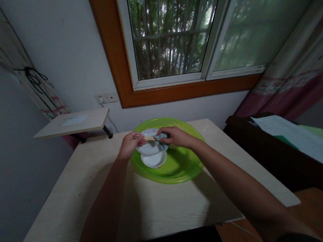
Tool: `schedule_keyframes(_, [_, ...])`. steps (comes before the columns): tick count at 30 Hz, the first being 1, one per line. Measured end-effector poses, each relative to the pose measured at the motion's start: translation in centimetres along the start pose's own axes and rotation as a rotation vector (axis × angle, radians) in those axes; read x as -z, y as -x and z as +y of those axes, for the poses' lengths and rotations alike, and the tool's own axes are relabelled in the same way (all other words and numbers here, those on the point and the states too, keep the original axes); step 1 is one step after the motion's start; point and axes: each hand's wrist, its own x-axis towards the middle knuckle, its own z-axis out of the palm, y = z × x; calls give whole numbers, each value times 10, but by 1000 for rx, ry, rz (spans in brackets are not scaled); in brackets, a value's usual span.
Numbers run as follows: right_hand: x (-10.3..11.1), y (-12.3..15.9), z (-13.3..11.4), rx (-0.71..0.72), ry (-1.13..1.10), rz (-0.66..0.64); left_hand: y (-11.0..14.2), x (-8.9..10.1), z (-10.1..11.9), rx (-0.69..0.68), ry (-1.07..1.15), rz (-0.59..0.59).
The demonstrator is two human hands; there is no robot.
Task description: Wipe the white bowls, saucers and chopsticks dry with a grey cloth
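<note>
Two hands: left (pixel 131 143) pinching chopsticks (pixel 149 138), right (pixel 174 136) gripping one cloth (pixel 162 137), above white dishes (pixel 154 159) in one green basin (pixel 182 168) at the table's (pixel 169 207) far edge.

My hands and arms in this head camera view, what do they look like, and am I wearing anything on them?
Your left hand and right hand are ungloved, and both slender forearms are bare, with no watch or bracelet visible. A dark sleeve edge shows on the right arm at the bottom of the picture. Fine details like rings are too small to tell.
</note>
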Motion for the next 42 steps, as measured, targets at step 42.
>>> schedule_keyframes(42, [-19, -2, 0, 172, 263, 150, -2, 4, -9, -72, 158, -45])
